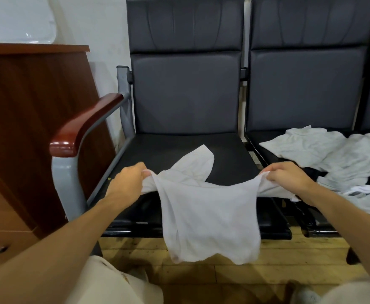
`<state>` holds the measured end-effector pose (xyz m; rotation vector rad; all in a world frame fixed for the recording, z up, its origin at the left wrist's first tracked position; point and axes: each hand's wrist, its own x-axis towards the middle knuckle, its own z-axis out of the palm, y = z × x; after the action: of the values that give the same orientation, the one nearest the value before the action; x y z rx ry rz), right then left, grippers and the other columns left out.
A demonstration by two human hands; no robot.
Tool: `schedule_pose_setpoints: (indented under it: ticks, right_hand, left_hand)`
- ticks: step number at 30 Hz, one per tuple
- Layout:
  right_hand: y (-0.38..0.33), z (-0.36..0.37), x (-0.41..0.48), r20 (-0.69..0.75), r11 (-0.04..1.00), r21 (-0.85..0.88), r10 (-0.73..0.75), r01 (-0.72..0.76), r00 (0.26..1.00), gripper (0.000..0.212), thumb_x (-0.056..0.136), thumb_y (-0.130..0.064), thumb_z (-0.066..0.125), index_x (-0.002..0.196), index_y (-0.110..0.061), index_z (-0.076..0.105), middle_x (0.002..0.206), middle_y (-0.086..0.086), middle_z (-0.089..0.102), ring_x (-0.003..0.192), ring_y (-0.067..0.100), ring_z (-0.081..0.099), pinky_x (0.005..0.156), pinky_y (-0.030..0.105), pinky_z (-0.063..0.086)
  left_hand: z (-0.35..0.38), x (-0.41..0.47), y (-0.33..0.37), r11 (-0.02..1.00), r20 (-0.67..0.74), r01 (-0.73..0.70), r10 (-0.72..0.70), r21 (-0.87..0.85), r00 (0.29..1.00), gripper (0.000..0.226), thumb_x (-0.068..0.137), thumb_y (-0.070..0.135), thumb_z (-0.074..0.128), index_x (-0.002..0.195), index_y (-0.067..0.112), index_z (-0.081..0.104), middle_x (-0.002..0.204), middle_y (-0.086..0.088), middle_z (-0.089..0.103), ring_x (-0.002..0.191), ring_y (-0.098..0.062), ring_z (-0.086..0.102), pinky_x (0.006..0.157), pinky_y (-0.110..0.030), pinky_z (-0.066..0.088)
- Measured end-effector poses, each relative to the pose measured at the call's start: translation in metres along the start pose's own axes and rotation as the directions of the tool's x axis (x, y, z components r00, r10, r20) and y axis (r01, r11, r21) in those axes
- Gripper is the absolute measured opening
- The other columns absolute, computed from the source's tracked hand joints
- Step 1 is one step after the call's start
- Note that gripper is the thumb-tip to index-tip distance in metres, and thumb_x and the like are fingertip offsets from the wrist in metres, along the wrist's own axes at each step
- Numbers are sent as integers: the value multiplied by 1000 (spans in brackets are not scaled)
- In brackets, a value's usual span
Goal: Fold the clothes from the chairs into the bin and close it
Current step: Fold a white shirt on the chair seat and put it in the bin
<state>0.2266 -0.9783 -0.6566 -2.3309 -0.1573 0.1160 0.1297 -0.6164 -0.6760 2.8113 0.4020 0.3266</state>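
Note:
A white T-shirt [210, 213] hangs stretched between both hands over the front edge of the left black chair seat [175, 150]. My left hand [129, 183] grips one bunched end of it, and my right hand [289, 175] pinches the other end. One sleeve of the shirt lies back on the seat. Its lower part dangles toward the floor. On the right chair seat lies a loose pile of light grey and black clothes [337, 159]. The bin is not in view.
A brown wooden cabinet [26, 128] stands at the left, beside the chair's red-brown armrest [85, 126]. The chairs' dark backrests [186, 62] rise against a white wall. Wooden floor [201, 273] lies below, with my light trousers at the bottom edge.

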Motion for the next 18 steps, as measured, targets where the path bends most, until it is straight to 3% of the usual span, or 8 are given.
schedule_pose_setpoints:
  ticks: [3, 6, 8, 10, 14, 18]
  right_hand:
    - [1, -2, -6, 27, 999, -49, 18, -17, 999, 30, 86, -2, 52, 80, -21, 74, 96, 1, 70, 100, 17, 58, 87, 31, 43]
    - [-4, -1, -16, -9, 997, -71, 18, -18, 1000, 28, 88, -8, 54, 78, -25, 73, 95, 0, 70, 98, 18, 60, 78, 27, 43]
    - [-17, 0, -23, -43, 984, 169, 65, -57, 997, 31, 87, -2, 49, 82, -20, 74, 96, 4, 69, 92, 18, 60, 70, 27, 45]
    - [-37, 0, -29, -68, 925, 374, 95, -63, 993, 32, 88, -1, 48, 85, -20, 73, 98, 7, 69, 91, 19, 60, 71, 29, 49]
    - [-84, -12, -37, -154, 878, 477, 45, 34, 987, 26, 86, -7, 59, 84, -26, 76, 111, 7, 66, 109, 27, 57, 95, 41, 49]
    - [-133, -43, -56, -324, 846, 486, -59, 219, 944, 29, 82, -4, 58, 80, -25, 77, 105, 0, 69, 104, 22, 58, 91, 41, 51]
  left_hand:
    - [-5, -1, -4, 996, -87, 52, -58, -72, 994, 14, 98, 6, 46, 111, 11, 48, 101, -10, 56, 94, -28, 58, 83, -43, 51]
    - [-8, -7, -10, 980, -95, 49, -69, -195, 993, 16, 99, 5, 42, 112, 10, 51, 104, -10, 57, 94, -24, 56, 83, -40, 49]
    - [-15, -12, -4, 942, -155, 64, -121, -329, 980, 17, 102, 9, 41, 112, 10, 54, 103, -6, 57, 91, -20, 54, 79, -35, 46]
    - [-24, -15, 7, 914, -194, 29, -117, -404, 974, 15, 101, 10, 42, 108, 13, 56, 101, -2, 56, 90, -18, 52, 77, -31, 43]
    - [-57, -19, 31, 945, -211, -93, 27, -313, 977, 12, 99, 14, 51, 100, 20, 62, 99, 2, 63, 88, -14, 57, 78, -29, 46]
    - [-124, -18, 58, 961, -313, -230, 173, -155, 934, 16, 97, 20, 55, 106, 19, 68, 101, 1, 68, 89, -15, 61, 83, -31, 50]
